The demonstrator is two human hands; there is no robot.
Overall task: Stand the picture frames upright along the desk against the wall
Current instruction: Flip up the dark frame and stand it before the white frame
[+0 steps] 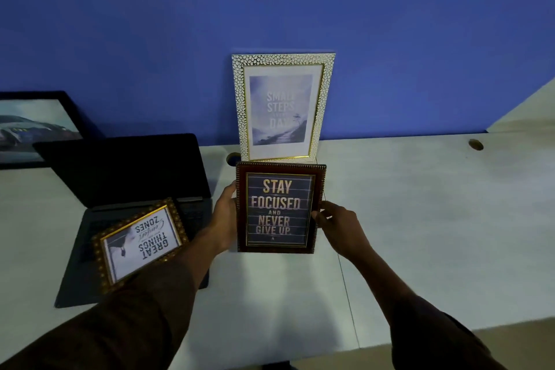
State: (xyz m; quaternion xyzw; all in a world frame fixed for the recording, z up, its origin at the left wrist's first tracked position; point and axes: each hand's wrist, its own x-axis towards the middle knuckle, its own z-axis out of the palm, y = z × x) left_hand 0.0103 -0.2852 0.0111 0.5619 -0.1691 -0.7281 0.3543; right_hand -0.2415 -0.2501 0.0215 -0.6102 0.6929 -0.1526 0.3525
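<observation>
My left hand (pixel 224 213) and right hand (pixel 336 221) grasp the brown frame (pixel 280 208) by its side edges, upright on the desk (pixel 420 204) just before the white frame (pixel 282 106), which leans on the wall (pixel 390 39). Step in hand: placing this frame. Next, I judge, it goes to a free stretch of wall; the gold frame (pixel 139 242) lies flat on the laptop (pixel 126 177).

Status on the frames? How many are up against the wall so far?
Two look done: the white-and-gold frame and the black car-picture frame lean upright at the blue wall. In hand: the brown "Stay Focused" frame, gripped by left hand and right hand. Left: the gold beaded frame lying on the laptop.
</observation>
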